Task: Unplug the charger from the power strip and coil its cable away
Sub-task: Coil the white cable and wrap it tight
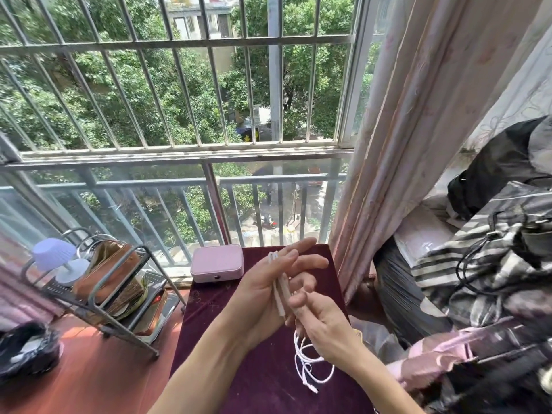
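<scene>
Head view: the right hand [324, 327] has its grip closed on the white cable [280, 294], fingers curled round it and the thumb tip pressed against it just below the left palm. The left hand [265, 285] is spread, fingers straight and pointing away from the person toward the window. Several cable strands lie side by side along its palm, from the base of the fingers down to the heel. Whether the strands pass round the back of that hand cannot be told.

Below the right hand the rest of the cable hangs in loose, uneven loops, and its connector end [313, 389] dangles lowest, above the dark red tabletop [268, 383]. Both hands are raised off the tabletop over its middle.

At the far edge of the tabletop, just beyond the left fingers, sits a closed pink case [216, 262]. To the left stands a metal rack [118, 327] holding a brown pouch [107, 270], with a small lilac lamp [53, 253] at its far end. A black bag [27, 351] lies on the floor at the lower left.

A pale curtain [403, 130] hangs to the right of the tabletop, and beyond it is a heap of striped fabric [478, 264] and dark clothing. A barred window [167, 43] fills the background, with green trees outside.
</scene>
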